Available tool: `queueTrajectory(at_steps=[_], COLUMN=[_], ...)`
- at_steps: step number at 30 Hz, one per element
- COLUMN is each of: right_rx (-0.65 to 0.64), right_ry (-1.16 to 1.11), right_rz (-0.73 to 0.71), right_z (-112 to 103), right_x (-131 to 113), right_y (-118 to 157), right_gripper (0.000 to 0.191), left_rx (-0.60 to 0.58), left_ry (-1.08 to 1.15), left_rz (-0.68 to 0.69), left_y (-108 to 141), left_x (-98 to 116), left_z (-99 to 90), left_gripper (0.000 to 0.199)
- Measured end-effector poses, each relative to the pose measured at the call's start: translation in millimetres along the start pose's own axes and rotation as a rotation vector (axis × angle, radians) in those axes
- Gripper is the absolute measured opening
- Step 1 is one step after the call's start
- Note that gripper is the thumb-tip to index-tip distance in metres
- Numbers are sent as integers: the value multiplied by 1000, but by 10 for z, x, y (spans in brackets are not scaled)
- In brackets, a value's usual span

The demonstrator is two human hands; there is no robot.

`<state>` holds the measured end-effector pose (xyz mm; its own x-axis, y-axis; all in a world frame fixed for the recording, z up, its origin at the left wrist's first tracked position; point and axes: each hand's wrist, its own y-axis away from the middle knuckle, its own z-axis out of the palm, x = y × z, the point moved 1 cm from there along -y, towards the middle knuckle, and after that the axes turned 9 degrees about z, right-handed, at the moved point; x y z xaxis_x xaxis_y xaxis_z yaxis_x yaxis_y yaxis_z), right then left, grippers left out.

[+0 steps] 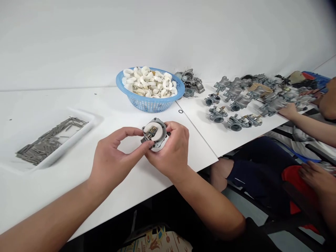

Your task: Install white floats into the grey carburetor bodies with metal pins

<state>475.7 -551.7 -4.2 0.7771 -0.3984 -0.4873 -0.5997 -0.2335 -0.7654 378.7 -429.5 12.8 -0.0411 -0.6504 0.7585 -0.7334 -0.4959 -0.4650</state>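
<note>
Between my fingertips is a die-cast grey carburetor body (154, 133), its open side up, with a white plastic float (151, 127) and small brass parts seated in it. My left hand (115, 157) grips its left edge with thumb and forefinger. My right hand (168, 150) holds the opposite side, its fingers curled over the rim and hiding the lower right of the body. Both hands sit just above the white table (78, 105).
A blue plastic basket (126, 94) of white floats stands beyond my hands. To the left, a white tray (70, 140) holds several metal pins. Several carburetor bodies (233, 94) lie at right, near a co-worker's hand (288, 112). A small black O-ring (180, 111) lies on the table.
</note>
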Motion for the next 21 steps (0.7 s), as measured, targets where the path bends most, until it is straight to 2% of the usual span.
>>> queueTrajectory(at_steps=[12, 21], right_rx=[-17, -77], right_ry=[3, 6], right_rz=[29, 66], right_z=[-6, -18], right_x=[36, 47], right_y=[42, 48], right_gripper=[43, 46], left_rx=[-19, -27], left_ry=[-24, 22], left_rz=[-13, 12], left_y=[13, 26], left_x=[38, -17], left_z=[26, 66], left_gripper=[28, 26])
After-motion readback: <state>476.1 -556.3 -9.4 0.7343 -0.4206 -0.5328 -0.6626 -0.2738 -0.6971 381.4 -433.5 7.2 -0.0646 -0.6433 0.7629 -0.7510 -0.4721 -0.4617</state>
